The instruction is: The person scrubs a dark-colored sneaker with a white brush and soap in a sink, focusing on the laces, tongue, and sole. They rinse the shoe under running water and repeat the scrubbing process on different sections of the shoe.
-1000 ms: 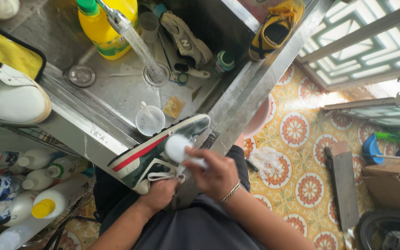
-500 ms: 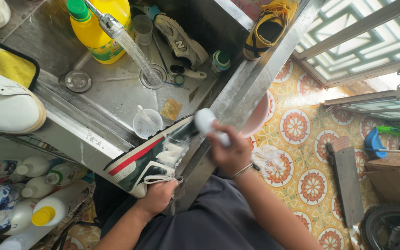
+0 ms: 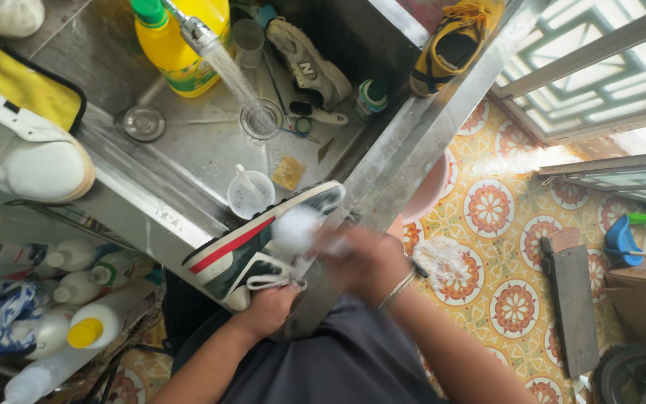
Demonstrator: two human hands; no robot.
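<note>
My left hand [image 3: 267,308] grips the heel end of a dark green sneaker [image 3: 252,243] with a red stripe and white sole, held over the near edge of the steel sink [image 3: 188,157]. My right hand [image 3: 364,262], blurred by motion, holds a white brush [image 3: 297,224] pressed on the sneaker's foamy sole. A silver bracelet sits on my right wrist.
Water runs from the tap [image 3: 196,31] into the drain. In the sink lie a yellow detergent bottle [image 3: 177,45], a plastic cup [image 3: 248,196], a sponge piece [image 3: 288,172] and a grey sneaker [image 3: 312,63]. A white shoe [image 3: 28,157] rests left, a yellow shoe [image 3: 454,41] on the rim. Bottles stand lower left.
My right hand has swept the brush back from the toe end toward the middle of the sole. The left hand keeps its hold on the sneaker.
</note>
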